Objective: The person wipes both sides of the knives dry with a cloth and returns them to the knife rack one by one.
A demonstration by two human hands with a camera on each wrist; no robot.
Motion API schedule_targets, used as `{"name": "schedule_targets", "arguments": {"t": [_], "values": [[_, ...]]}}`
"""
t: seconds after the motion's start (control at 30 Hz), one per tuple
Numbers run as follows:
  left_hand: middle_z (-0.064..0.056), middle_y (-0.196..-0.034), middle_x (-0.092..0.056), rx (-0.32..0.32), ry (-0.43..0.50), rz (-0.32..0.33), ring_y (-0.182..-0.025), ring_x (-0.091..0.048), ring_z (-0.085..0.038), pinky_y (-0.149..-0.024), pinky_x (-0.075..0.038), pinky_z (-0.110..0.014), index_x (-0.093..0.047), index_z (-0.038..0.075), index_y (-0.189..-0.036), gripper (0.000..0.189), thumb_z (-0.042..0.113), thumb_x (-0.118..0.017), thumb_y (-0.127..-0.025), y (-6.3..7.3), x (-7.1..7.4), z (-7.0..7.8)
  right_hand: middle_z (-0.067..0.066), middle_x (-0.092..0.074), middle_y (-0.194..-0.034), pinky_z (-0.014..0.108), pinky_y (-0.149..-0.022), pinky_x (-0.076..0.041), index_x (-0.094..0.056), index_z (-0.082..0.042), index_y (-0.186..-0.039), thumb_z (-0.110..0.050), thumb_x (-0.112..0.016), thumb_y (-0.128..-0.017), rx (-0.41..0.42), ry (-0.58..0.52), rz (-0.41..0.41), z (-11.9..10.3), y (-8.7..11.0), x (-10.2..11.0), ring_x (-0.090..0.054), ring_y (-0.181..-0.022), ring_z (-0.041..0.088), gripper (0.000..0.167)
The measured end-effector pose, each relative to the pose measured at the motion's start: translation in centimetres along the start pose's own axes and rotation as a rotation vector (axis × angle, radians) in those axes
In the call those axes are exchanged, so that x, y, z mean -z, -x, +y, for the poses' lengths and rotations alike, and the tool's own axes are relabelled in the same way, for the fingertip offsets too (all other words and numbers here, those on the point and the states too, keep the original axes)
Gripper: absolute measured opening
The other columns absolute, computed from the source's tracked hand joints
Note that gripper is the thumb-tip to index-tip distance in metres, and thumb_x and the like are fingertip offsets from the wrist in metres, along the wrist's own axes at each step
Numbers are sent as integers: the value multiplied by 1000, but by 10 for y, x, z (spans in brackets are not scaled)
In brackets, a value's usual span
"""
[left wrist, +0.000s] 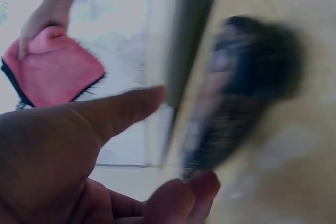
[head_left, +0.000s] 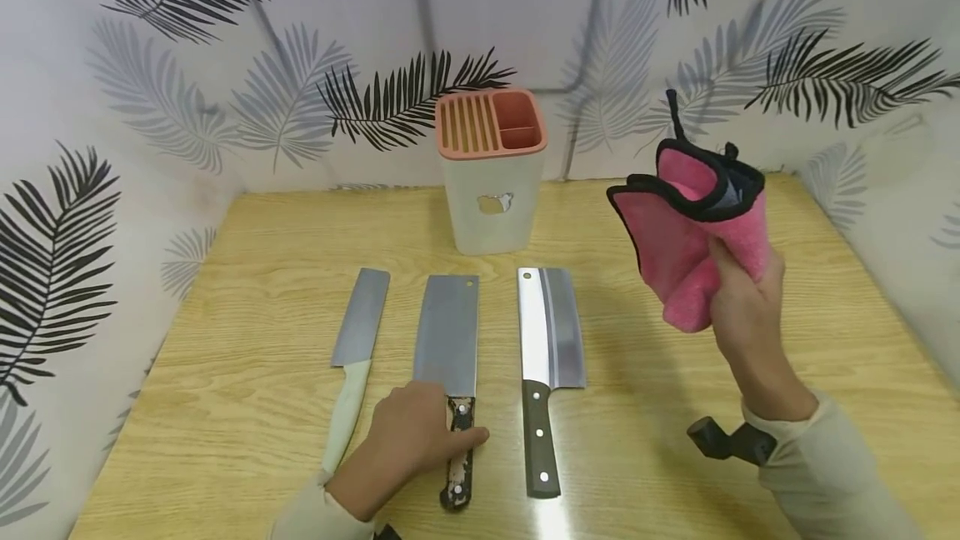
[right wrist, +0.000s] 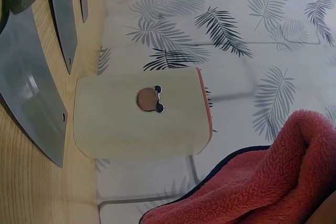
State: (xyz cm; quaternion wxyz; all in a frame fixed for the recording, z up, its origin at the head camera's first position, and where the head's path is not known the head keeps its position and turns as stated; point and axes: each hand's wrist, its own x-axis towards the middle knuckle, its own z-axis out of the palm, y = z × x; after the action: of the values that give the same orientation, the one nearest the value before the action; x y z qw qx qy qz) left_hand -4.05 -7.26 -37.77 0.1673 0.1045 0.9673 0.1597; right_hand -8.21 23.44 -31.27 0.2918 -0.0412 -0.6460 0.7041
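In the head view, my left hand [head_left: 408,432] is over the middle cleaver [head_left: 447,332], beside its worn dark handle. The left wrist view shows that handle [left wrist: 231,87] blurred, with the thumb [left wrist: 126,111] held straight and apart from it. Fingertips of the same hand are close to the handle's blade end; contact is unclear. My right hand [head_left: 746,315] grips a folded pink cloth [head_left: 693,223] with black edging, raised above the table's right side. The cloth [right wrist: 262,182] also fills the lower right of the right wrist view.
A knife with a pale handle [head_left: 360,323] lies left of the middle cleaver. Another dark-handled cleaver [head_left: 551,332] lies to its right. Behind them, against the leaf-patterned backdrop [head_left: 300,107], stands a white knife holder [head_left: 492,202] with a slotted orange top. All rest on a wooden table [head_left: 247,340].
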Motion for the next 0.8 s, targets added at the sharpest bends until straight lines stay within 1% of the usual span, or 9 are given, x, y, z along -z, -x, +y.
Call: {"name": "schedule_targets", "arguments": {"t": [0.1,0.3,0.4,0.53,0.57,0.6,0.67,0.73,0.8], "values": [[8,-49,-31,25,81,-41,-45,-31,-8,-39,-23,-22,-36,19,-52,60,55,-76,-77,3,-12,-12,-8,-64,-71,16,-66,-47,-70,-17,-90,-4,-52,-98,-16,34,-8,3,0,-2,-59,-64,2,24],[14,-42,-20,19,276,32,-45,-16,-3,-40,-14,-21,-28,22,-45,51,33,-69,-74,2,-30,-24,-8,-62,-73,17,-66,-46,-70,-19,-90,-7,-53,-99,-23,95,-15,6,0,-4,-56,-65,4,23],[13,-46,-23,40,326,67,-47,-18,-5,-43,-16,-22,-31,21,-51,44,32,-67,-74,1,-35,-26,-7,-61,-70,16,-61,-46,-70,-18,-91,-7,-52,-99,-46,61,-26,7,1,-5,-55,-59,3,22],[8,-55,-31,86,429,69,-51,-26,-9,-47,-22,-23,-38,18,-64,34,33,-63,-80,0,-39,-27,-6,-58,-61,16,-52,-44,-70,-16,-89,-7,-52,-99,-67,39,-35,6,2,-7,-54,-49,3,22],[7,-57,-36,95,506,45,-51,-33,-7,-47,-26,-23,-43,16,-69,29,33,-62,-83,0,-40,-27,-6,-58,-61,16,-53,-44,-70,-16,-89,-7,-53,-99,-67,40,-35,6,2,-7,-54,-50,3,22],[6,-59,-40,100,623,3,-50,-39,-6,-46,-31,-22,-47,13,-75,24,31,-59,-86,-1,-41,-27,-6,-58,-60,16,-52,-44,-70,-16,-89,-7,-53,-99,-63,41,-35,7,2,-7,-54,-49,3,22],[5,-66,-52,103,897,-111,-51,-50,-4,-46,-41,-21,-54,4,-98,23,27,-53,-92,-2,-43,-27,-6,-60,-67,16,-58,-45,-71,-17,-92,-6,-52,-99,-48,44,-45,7,2,-8,-55,-57,3,23],[4,-72,-61,124,1183,-246,-49,-57,-3,-45,-46,-19,-43,-2,-125,38,23,-48,-97,-4,-45,-28,-7,-62,-73,16,-65,-45,-71,-18,-94,-5,-53,-99,-39,46,-48,8,2,-8,-55,-64,3,23],[4,-74,-64,133,1382,-340,-46,-57,-2,-41,-46,-18,-28,-3,-137,46,19,-43,-99,-6,-46,-28,-7,-61,-69,17,-63,-45,-72,-18,-92,-5,-53,-98,-44,43,-49,9,3,-8,-55,-61,3,23]]}}
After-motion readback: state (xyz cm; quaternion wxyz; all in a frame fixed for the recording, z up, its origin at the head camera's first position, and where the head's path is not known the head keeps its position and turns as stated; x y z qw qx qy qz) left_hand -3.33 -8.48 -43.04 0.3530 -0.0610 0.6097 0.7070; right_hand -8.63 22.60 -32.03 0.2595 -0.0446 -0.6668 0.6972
